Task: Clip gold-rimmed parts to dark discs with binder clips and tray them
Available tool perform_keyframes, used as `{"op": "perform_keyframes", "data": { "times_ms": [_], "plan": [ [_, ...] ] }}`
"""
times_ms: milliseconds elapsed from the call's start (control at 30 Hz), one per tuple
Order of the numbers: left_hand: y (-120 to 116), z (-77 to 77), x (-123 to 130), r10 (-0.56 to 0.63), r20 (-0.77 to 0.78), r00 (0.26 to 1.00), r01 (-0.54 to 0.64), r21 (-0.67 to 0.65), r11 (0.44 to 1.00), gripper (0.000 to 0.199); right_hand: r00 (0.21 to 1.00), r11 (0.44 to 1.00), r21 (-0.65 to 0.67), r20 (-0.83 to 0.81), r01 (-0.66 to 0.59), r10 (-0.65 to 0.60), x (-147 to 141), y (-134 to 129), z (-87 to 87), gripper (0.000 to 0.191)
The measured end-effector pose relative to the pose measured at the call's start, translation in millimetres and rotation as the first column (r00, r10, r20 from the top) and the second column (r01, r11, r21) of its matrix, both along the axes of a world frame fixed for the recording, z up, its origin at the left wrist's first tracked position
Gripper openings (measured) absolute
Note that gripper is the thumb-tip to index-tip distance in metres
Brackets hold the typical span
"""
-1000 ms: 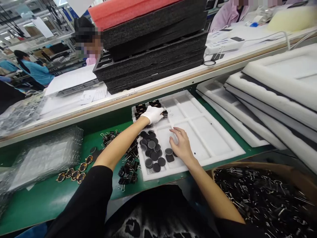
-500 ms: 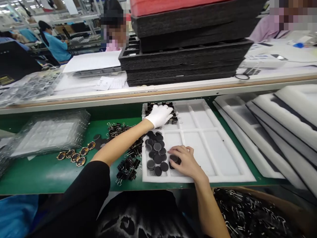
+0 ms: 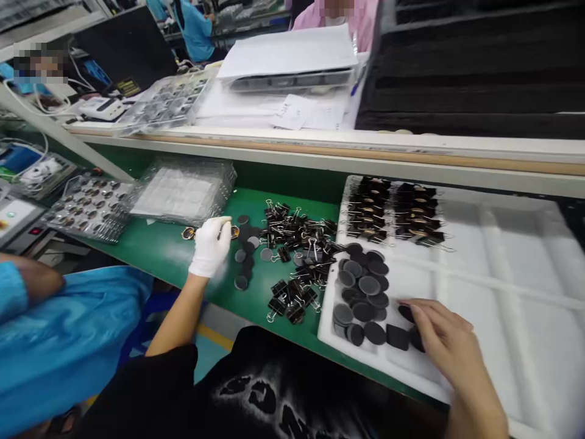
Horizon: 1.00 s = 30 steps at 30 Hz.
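Note:
My left hand (image 3: 211, 247), in a white glove, is closed with its fingers curled down over the green bench top. Beside its fingertips show two gold-rimmed round pieces with dark centres, one on the right (image 3: 234, 231) and one on the left (image 3: 187, 233); what the fingers hold is hidden. Low over the white foam tray, my bare right hand (image 3: 445, 341) grips a black disc (image 3: 405, 312) between thumb and fingers. A heap of black discs (image 3: 369, 285) and a black square pad (image 3: 397, 337) lie left of it. Rows of black binder clips (image 3: 415, 210) fill the tray's far compartment.
Loose binder clips (image 3: 301, 231) and scattered dark discs (image 3: 247, 259) lie on the bench between my hands. Clear plastic trays (image 3: 183, 192) are stacked at the left. A raised shelf edge (image 3: 292, 149) runs along the back. A co-worker's blue garment (image 3: 68, 347) is close at left.
My left hand has moved from the binder clips in the tray to the gold-rimmed pieces on the left. My right hand stays by the discs. The view has turned left.

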<state>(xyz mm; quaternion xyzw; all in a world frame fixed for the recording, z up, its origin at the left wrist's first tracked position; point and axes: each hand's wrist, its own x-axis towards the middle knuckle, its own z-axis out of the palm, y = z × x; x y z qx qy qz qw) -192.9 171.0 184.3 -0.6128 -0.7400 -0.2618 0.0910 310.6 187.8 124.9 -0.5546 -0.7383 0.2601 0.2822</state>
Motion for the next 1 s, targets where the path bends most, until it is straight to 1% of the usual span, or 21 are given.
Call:
{"op": "perform_keyframes", "data": {
  "times_ms": [67,100,133,200,233,300,367,433,467,533,567,633,700,733,767,800,867,900,933,1000],
  "plan": [
    [-16.8,-13.7,-30.5,0.122,-0.044,0.992,-0.125,-0.093,0.988,0.033,0.992,0.998,0.026,-0.113,0.054,-0.051,-5.1,-4.4,12.9,0.032],
    [-23.8,-17.4,-41.6,0.150,-0.084,0.985,-0.162,-0.159,0.974,0.032,0.984,0.996,0.037,-0.160,0.086,-0.079,-9.6,-7.4,21.6,0.029],
    [-29.4,-19.1,-49.6,0.152,-0.126,0.980,-0.178,-0.230,0.957,0.032,0.974,0.992,0.045,-0.199,0.118,-0.106,-15.3,-10.5,30.8,0.026],
    [-35.5,-18.7,-57.8,0.080,-0.191,0.978,-0.147,-0.373,0.916,0.037,0.955,0.988,0.049,-0.267,0.145,-0.127,-29.2,-16.5,48.2,0.022],
    [-35.5,-17.7,-58.7,0.020,-0.204,0.979,-0.109,-0.433,0.895,0.040,0.947,0.990,0.043,-0.300,0.131,-0.112,-37.0,-18.7,55.2,0.021],
    [-29.6,-16.7,-56.8,-0.087,-0.210,0.974,-0.033,-0.509,0.860,0.051,0.930,0.998,0.029,-0.367,0.050,-0.036,-53.3,-21.5,64.0,0.021],
    [-18.2,-18.7,-53.2,-0.131,-0.217,0.967,-0.003,-0.526,0.850,0.062,0.891,0.998,-0.007,-0.451,-0.067,0.057,-70.7,-22.6,65.6,0.023],
    [-5.2,-23.3,-50.1,-0.173,-0.205,0.963,0.037,-0.537,0.843,0.061,0.833,0.984,-0.083,-0.546,-0.160,0.089,-90.3,-23.5,62.1,0.026],
    [0.9,-25.9,-48.9,-0.197,-0.191,0.961,0.063,-0.544,0.836,0.058,0.800,0.972,-0.137,-0.595,-0.193,0.075,-101.2,-24.5,59.5,0.027],
    [10.4,-30.5,-47.5,-0.237,-0.171,0.956,0.106,-0.555,0.825,0.052,0.724,0.935,-0.261,-0.689,-0.241,-0.006,-124.7,-27.6,54.3,0.029],
    [13.4,-32.0,-47.3,-0.241,-0.173,0.955,0.108,-0.553,0.826,0.053,0.681,0.907,-0.326,-0.729,-0.265,-0.063,-136.7,-29.8,52.2,0.030],
    [15.7,-32.8,-47.5,-0.229,-0.192,0.954,0.092,-0.540,0.837,0.056,0.592,0.835,-0.440,-0.785,-0.330,-0.179,-158.9,-34.7,49.1,0.031],
    [13.2,-30.5,-48.2,-0.217,-0.214,0.952,0.075,-0.524,0.848,0.057,0.528,0.770,-0.507,-0.807,-0.387,-0.266,-176.1,-39.8,47.0,0.030],
    [10.4,-28.3,-47.8,-0.205,-0.217,0.954,0.072,-0.500,0.863,0.057,0.505,0.757,-0.516,-0.814,-0.400,-0.288,-182.4,-42.1,46.3,0.029],
    [6.6,-25.4,-46.3,-0.188,-0.208,0.960,0.076,-0.453,0.888,0.058,0.491,0.759,-0.512,-0.820,-0.402,-0.293,-187.6,-44.1,45.9,0.028],
    [2.0,-21.8,-43.1,-0.173,-0.180,0.968,0.093,-0.383,0.919,0.060,0.486,0.773,-0.495,-0.827,-0.397,-0.281,-192.0,-45.8,45.8,0.027],
    [-8.9,-12.8,-29.5,-0.190,-0.062,0.980,0.174,-0.208,0.963,0.068,0.497,0.816,-0.438,-0.839,-0.376,-0.221,-199.6,-48.1,47.0,0.027],
    [-14.8,-7.5,-18.7,-0.233,0.008,0.972,0.232,-0.130,0.964,0.073,0.506,0.837,-0.407,-0.842,-0.366,-0.188,-203.4,-48.7,48.4,0.026],
    [-20.8,-2.0,-5.6,-0.296,0.072,0.952,0.302,-0.079,0.950,0.078,0.513,0.857,-0.375,-0.844,-0.353,-0.158,-207.1,-48.8,50.2,0.024],
    [-32.0,8.6,24.6,-0.432,0.145,0.890,0.444,-0.064,0.894,0.083,0.533,0.911,-0.280,-0.842,-0.302,-0.082,-213.8,-47.7,54.1,0.019]
  ]
}}
